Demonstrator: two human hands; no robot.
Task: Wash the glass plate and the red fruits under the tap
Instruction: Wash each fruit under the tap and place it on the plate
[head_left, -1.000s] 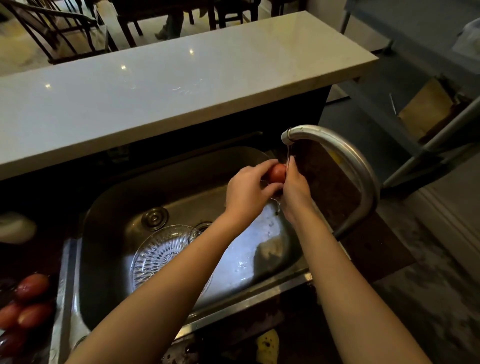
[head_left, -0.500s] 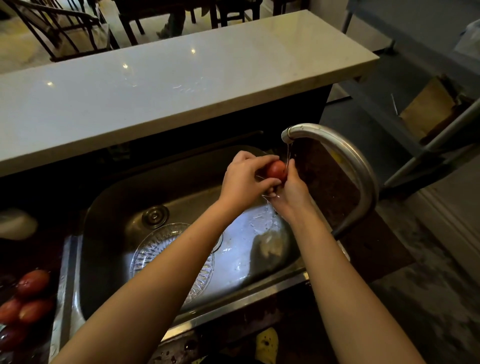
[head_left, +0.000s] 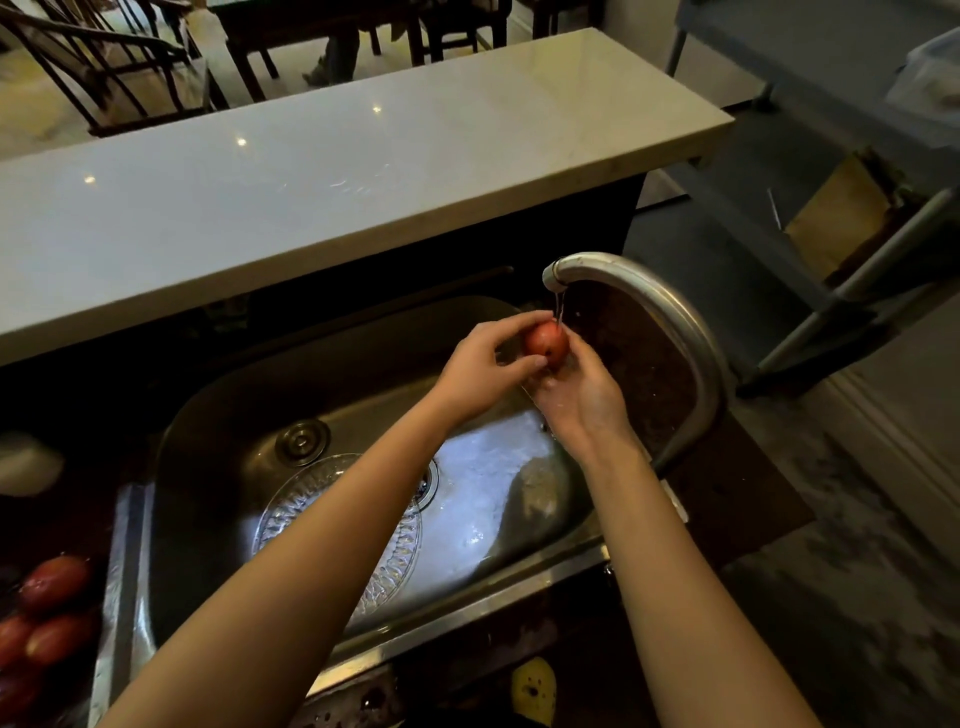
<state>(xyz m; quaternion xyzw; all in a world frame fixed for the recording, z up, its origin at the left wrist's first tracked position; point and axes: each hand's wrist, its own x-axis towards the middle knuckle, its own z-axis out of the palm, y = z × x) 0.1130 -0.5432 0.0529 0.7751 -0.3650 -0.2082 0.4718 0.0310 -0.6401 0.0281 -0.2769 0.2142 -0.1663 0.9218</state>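
Note:
A red fruit (head_left: 545, 343) sits under the thin stream from the curved metal tap (head_left: 649, 301). My left hand (head_left: 480, 376) pinches it from the left with thumb and fingers. My right hand (head_left: 584, 395) cups it from below and the right. Both hands hold it above the steel sink (head_left: 218, 447). The cut-glass plate (head_left: 296, 499) lies flat on the sink floor, partly hidden by my left forearm. Several more red fruits (head_left: 49, 613) lie wet at the far left, beside the sink.
A pale stone counter (head_left: 322, 171) runs behind the sink. A round drain plug (head_left: 302, 441) sits in the sink's back left. A yellow sponge (head_left: 532, 688) lies below the sink's front edge. Chairs and a shelf frame stand beyond.
The fruit has been turned between my fingers under the stream and shows more of its surface. My left thumb and fingers have opened a little around it. The hands stay under the tap.

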